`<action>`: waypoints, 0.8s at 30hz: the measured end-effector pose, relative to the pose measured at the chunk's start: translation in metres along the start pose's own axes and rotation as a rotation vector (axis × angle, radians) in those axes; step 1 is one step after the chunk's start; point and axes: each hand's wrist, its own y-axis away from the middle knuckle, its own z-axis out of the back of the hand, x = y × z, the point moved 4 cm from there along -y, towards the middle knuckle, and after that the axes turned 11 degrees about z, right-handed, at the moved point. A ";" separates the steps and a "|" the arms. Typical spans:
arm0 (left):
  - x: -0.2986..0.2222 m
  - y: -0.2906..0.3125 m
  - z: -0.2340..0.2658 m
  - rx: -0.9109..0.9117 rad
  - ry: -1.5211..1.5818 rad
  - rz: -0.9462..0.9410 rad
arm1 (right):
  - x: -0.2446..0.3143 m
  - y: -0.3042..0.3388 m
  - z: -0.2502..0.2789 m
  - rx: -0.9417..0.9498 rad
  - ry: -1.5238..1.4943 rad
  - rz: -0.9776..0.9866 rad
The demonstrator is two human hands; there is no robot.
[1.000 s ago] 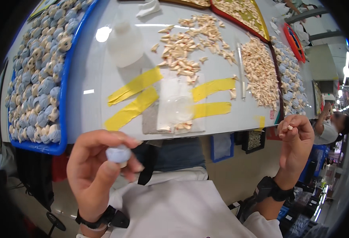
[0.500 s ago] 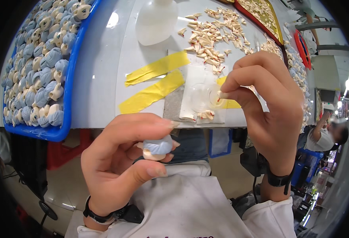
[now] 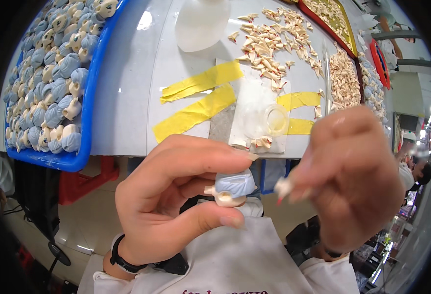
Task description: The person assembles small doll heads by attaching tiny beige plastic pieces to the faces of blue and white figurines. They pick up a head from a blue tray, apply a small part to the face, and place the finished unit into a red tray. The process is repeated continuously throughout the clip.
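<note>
Between the thumb and fingers of my left hand (image 3: 176,196) is a small doll head (image 3: 231,188) with pale blue hair and a cream face part, held in front of my shirt. An opening shows in its cream side. My right hand (image 3: 355,179), smeared by motion, pinches a small cream piece with a red tip (image 3: 284,188), just right of the doll head and apart from it. Beyond the hands, a small clear round dish (image 3: 277,120) stands on a white pad (image 3: 240,115) at the table's near edge. A few cream pieces (image 3: 262,142) lie beside it.
A blue tray (image 3: 85,142) full of doll heads stands at left. Many loose cream pieces (image 3: 264,49) are spread on the table, near a translucent bottle (image 3: 202,29). Yellow tape strips (image 3: 196,112) hold the pad. More trays (image 3: 345,39) line the right; another person (image 3: 414,171) sits beyond.
My right hand has come away from the clear dish toward me, with a red-tipped piece in its fingers. My left hand has moved right and turned the doll head slightly.
</note>
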 end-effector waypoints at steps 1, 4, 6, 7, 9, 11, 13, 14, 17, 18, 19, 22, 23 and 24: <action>-0.001 -0.001 0.000 0.009 -0.041 -0.032 | 0.006 -0.003 -0.001 0.066 -0.051 0.011; -0.002 -0.001 -0.001 0.021 -0.125 -0.121 | 0.015 -0.004 -0.009 0.143 -0.153 -0.002; -0.004 0.001 -0.002 0.002 -0.179 -0.166 | 0.016 0.002 -0.014 0.118 -0.196 -0.026; -0.006 0.003 -0.002 -0.005 -0.209 -0.182 | 0.016 0.004 -0.016 0.100 -0.209 -0.035; -0.008 0.005 -0.004 -0.002 -0.265 -0.210 | 0.016 0.008 -0.017 0.073 -0.225 -0.055; -0.010 0.006 -0.005 0.011 -0.360 -0.273 | 0.017 0.008 -0.017 0.079 -0.178 -0.054; -0.012 0.006 -0.006 0.015 -0.489 -0.371 | 0.021 0.006 -0.018 0.098 -0.081 -0.014; -0.013 0.006 -0.007 0.016 -0.546 -0.418 | 0.022 0.006 -0.019 0.101 -0.030 0.012; -0.019 0.008 -0.008 -0.029 -0.659 -0.486 | 0.027 0.004 -0.021 0.138 0.128 0.135; -0.022 0.011 -0.011 -0.066 -0.674 -0.481 | 0.030 0.002 -0.021 0.189 0.186 0.176; -0.022 0.013 -0.013 -0.102 -0.692 -0.490 | 0.032 -0.001 -0.022 0.240 0.244 0.217; -0.022 0.016 -0.017 -0.197 -0.741 -0.537 | 0.036 -0.007 -0.022 0.343 0.372 0.305; -0.022 0.017 -0.018 -0.217 -0.747 -0.554 | 0.037 -0.007 -0.022 0.343 0.385 0.310; -0.021 0.017 -0.018 -0.223 -0.738 -0.564 | 0.036 -0.006 -0.023 0.293 0.351 0.281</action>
